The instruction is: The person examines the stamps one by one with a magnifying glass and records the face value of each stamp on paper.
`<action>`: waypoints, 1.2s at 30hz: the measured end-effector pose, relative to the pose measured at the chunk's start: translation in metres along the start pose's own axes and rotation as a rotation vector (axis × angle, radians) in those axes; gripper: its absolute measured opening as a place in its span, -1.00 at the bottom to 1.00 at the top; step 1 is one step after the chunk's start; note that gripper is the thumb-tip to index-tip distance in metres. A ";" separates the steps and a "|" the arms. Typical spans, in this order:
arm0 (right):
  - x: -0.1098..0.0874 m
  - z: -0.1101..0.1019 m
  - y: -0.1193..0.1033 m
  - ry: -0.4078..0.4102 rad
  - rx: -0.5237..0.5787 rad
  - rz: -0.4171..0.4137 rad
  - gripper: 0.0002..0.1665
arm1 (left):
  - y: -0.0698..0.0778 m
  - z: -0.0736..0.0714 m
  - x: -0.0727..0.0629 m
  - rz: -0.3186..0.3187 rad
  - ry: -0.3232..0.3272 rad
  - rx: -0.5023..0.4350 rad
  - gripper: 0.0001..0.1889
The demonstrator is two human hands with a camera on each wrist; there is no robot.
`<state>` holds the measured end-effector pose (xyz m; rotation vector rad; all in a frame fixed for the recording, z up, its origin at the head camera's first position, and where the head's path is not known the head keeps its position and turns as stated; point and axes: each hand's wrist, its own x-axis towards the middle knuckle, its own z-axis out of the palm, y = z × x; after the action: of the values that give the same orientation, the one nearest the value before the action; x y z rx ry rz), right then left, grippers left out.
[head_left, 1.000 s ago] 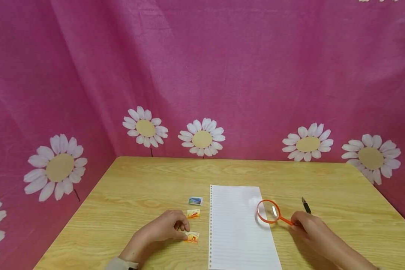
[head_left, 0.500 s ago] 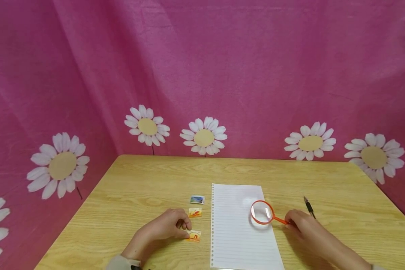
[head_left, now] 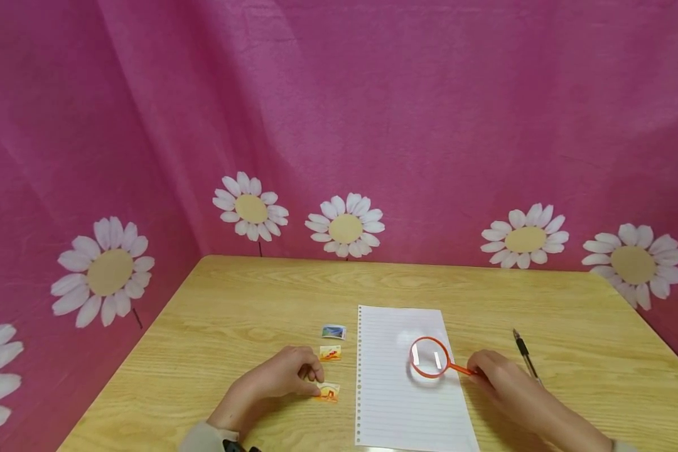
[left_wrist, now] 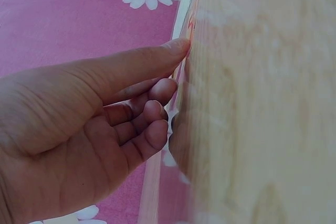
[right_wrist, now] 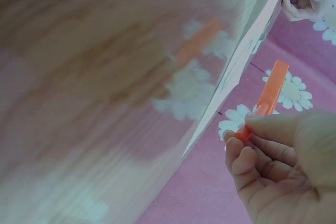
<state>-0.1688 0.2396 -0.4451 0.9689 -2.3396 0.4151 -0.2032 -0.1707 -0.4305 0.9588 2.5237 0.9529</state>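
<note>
My right hand (head_left: 500, 373) grips the handle of an orange-rimmed magnifying glass (head_left: 451, 364); its lens hovers over the right part of a lined sheet of paper (head_left: 395, 402). In the right wrist view the orange frame (right_wrist: 274, 85) sticks out between thumb and fingers. To the left of the paper, my left hand (head_left: 285, 375) pinches the left edge of the nearest orange-yellow stamp (head_left: 329, 393), which lies on the table. The left wrist view shows the thumb (left_wrist: 176, 48) down at the table surface and the other fingers curled. Beyond lie another orange-yellow stamp (head_left: 330, 353) and a blue-green stamp (head_left: 334, 332).
A black pen (head_left: 527, 353) lies on the wooden table (head_left: 231, 307), right of the paper and just beyond my right forearm. A pink curtain with white daisies (head_left: 401, 125) hangs behind the table and along its left side.
My right hand has carried the magnifying glass leftward, farther over the paper. The pen shows more behind the hand. My left hand keeps its place at the nearest stamp, while the view has shifted slightly.
</note>
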 end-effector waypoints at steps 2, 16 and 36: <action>0.002 0.001 -0.003 -0.012 0.026 0.003 -0.52 | 0.001 0.000 0.000 -0.008 -0.002 -0.006 -0.88; 0.016 0.007 -0.020 -0.008 0.034 -0.064 -0.55 | 0.002 0.002 0.001 -0.033 0.002 -0.003 -0.88; 0.027 0.017 -0.033 -0.036 0.065 -0.111 -0.56 | -0.002 0.002 0.002 -0.032 -0.001 -0.004 -0.88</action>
<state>-0.1666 0.1940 -0.4398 1.1399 -2.3036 0.4347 -0.2048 -0.1691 -0.4330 0.9149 2.5273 0.9472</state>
